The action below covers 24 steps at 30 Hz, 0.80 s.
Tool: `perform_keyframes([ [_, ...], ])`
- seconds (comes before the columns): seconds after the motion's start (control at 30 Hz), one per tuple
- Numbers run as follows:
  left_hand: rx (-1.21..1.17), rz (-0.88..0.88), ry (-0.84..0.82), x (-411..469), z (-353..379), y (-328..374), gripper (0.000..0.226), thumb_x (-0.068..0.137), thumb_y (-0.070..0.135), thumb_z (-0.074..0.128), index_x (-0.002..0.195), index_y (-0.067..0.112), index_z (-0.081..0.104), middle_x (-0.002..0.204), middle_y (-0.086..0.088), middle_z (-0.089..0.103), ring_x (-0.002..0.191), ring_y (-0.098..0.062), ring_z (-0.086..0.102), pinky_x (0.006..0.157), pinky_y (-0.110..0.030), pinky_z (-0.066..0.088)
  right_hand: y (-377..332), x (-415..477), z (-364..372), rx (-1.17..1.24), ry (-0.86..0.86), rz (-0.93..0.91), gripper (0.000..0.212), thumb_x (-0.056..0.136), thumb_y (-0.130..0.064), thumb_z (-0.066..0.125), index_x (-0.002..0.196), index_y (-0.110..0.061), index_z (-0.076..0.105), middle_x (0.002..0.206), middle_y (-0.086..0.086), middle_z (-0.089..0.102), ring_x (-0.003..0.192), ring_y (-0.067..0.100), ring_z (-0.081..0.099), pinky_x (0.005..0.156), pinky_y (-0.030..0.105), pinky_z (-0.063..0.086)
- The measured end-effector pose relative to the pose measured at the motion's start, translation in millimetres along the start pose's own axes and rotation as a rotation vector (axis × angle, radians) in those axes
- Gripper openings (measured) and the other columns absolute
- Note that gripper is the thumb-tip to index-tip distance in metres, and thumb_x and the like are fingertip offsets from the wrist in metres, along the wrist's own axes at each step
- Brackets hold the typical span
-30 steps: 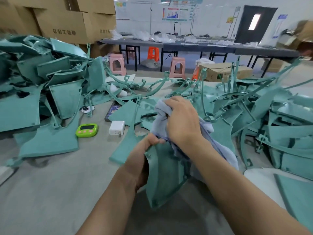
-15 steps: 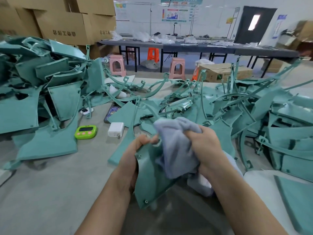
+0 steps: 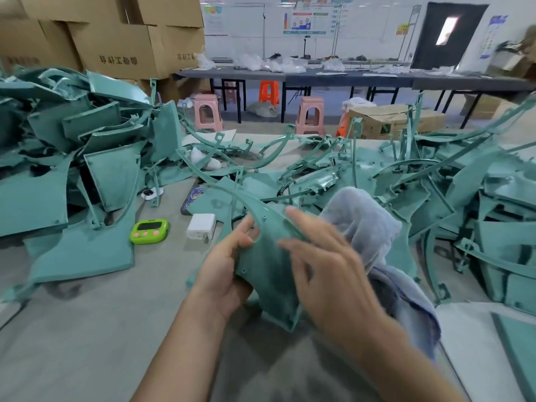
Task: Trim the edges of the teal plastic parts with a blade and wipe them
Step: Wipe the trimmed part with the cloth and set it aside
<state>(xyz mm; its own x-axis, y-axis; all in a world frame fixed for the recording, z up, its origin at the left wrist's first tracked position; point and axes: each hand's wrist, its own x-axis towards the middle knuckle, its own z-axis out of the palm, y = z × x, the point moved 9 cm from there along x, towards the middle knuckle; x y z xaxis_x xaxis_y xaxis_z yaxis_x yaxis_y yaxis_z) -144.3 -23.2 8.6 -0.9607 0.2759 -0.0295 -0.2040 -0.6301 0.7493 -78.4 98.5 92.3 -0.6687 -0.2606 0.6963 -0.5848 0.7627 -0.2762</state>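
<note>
My left hand [image 3: 223, 271] grips the teal part [image 3: 269, 256] by its left edge, thumb on the near face and fingers [image 3: 246, 227] curled behind. That holds it up off the desk [image 3: 87, 329], tilted toward me, so the broad face is open for wiping and I can check it.

My right hand [image 3: 327, 274] hovers over that face, blurred, with its fingers spread and straight and gripping nothing that I can see. The grey cloth [image 3: 365, 224] is bunched just behind it and trails down past my wrist. I cannot tell whether the cloth touches the palm.

I judge this to be the wiping step on this one piece. No blade shows anywhere, so trimming looks done on it, or the blade is hidden.

Heaps of teal parts lie on the left [image 3: 58, 158] and the right [image 3: 478, 198] of the desk, which leaves a bare patch in front of me to work over. A green timer [image 3: 149, 231] and a white charger [image 3: 201, 226] sit near the left heap, apart from my hands.
</note>
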Motion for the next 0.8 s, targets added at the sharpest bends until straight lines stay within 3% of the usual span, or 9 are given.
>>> perform_keyframes([
  [0.07, -0.004, 0.046, 0.033, 3, -10, 6, 0.061, 0.09, -0.001, 0.039, 0.147, 0.016, 0.05, 0.144, -0.007, 0.06, 0.128, -0.029, 0.061, 0.098, -0.041, 0.054, 6, -3, 22, 0.154, -0.101, 0.16, 0.048, 0.092, -0.017, 0.068, 0.14, -0.024, 0.061, 0.159, -0.009, 0.042, 0.147, 0.007, 0.035, 0.121, 0.013, 0.015],
  [0.17, 0.021, 0.117, 0.045, 5, -12, 17, 0.048, 0.085, 0.004, 0.053, 0.13, 0.016, 0.067, 0.131, -0.013, 0.068, 0.116, -0.031, 0.068, 0.084, -0.038, 0.06, 38, -6, 44, 0.264, -0.227, 0.482, 0.069, 0.093, -0.034, 0.068, 0.155, -0.037, 0.037, 0.157, -0.016, 0.042, 0.144, 0.004, 0.034, 0.12, 0.023, 0.027],
  [0.23, 0.029, 0.108, 0.127, 7, -21, 12, 0.038, 0.081, 0.007, 0.059, 0.113, 0.017, 0.077, 0.119, -0.014, 0.073, 0.101, -0.029, 0.074, 0.074, -0.035, 0.061, 50, -3, 45, 0.253, -0.271, 0.514, 0.065, 0.088, -0.031, 0.072, 0.148, -0.036, 0.047, 0.144, -0.013, 0.057, 0.133, 0.011, 0.05, 0.111, 0.026, 0.039],
  [0.33, 0.052, 0.071, 0.187, 3, -22, 0, 0.029, 0.08, 0.01, 0.061, 0.101, 0.017, 0.081, 0.107, -0.012, 0.077, 0.09, -0.025, 0.076, 0.068, -0.033, 0.062, 64, -3, 36, 0.22, -0.262, 0.549, 0.041, 0.072, -0.028, 0.081, 0.111, -0.036, 0.07, 0.1, -0.019, 0.073, 0.096, 0.001, 0.065, 0.083, 0.016, 0.049],
  [0.4, 0.081, 0.099, 0.225, -1, -24, 5, 0.025, 0.078, 0.016, 0.066, 0.096, 0.021, 0.083, 0.105, -0.008, 0.078, 0.089, -0.022, 0.076, 0.071, -0.033, 0.062, 75, -5, 41, 0.457, -0.283, 0.667, 0.023, 0.069, -0.026, 0.083, 0.09, -0.031, 0.075, 0.081, -0.016, 0.075, 0.075, -0.002, 0.068, 0.069, 0.017, 0.052],
  [0.5, 0.059, 0.086, 0.334, -4, -34, 7, 0.024, 0.087, 0.031, 0.069, 0.104, 0.018, 0.081, 0.112, -0.005, 0.077, 0.092, -0.02, 0.076, 0.078, -0.034, 0.06, 78, -7, 46, 0.919, -0.118, 0.816, 0.005, 0.087, -0.014, 0.077, 0.084, -0.018, 0.077, 0.08, 0.001, 0.079, 0.069, 0.014, 0.072, 0.064, 0.03, 0.058],
  [0.63, 0.132, 0.034, 0.252, -3, -5, -21, 0.03, 0.085, 0.015, 0.068, 0.113, 0.008, 0.075, 0.114, -0.011, 0.076, 0.099, -0.028, 0.075, 0.083, -0.038, 0.059, 81, -11, 39, 1.03, 0.094, 0.873, 0.014, 0.099, -0.007, 0.063, 0.09, -0.013, 0.071, 0.081, 0.009, 0.077, 0.069, 0.02, 0.071, 0.062, 0.035, 0.058],
  [0.73, 0.291, 0.201, 0.368, -9, -4, -12, 0.029, 0.08, -0.003, 0.073, 0.108, 0.007, 0.073, 0.107, -0.011, 0.078, 0.101, -0.033, 0.073, 0.087, -0.044, 0.059, 75, -11, 41, 1.198, -0.087, 0.897, 0.018, 0.095, 0.007, 0.059, 0.102, -0.003, 0.072, 0.091, 0.017, 0.078, 0.075, 0.027, 0.074, 0.063, 0.035, 0.062],
  [0.8, 0.418, 0.35, 0.387, -15, -6, 5, 0.028, 0.084, -0.001, 0.074, 0.108, 0.013, 0.07, 0.104, -0.002, 0.079, 0.098, -0.026, 0.075, 0.084, -0.039, 0.06, 73, -12, 38, 1.108, -0.27, 0.867, 0.024, 0.087, 0.016, 0.061, 0.1, -0.001, 0.073, 0.09, 0.017, 0.078, 0.072, 0.027, 0.073, 0.06, 0.033, 0.061],
])
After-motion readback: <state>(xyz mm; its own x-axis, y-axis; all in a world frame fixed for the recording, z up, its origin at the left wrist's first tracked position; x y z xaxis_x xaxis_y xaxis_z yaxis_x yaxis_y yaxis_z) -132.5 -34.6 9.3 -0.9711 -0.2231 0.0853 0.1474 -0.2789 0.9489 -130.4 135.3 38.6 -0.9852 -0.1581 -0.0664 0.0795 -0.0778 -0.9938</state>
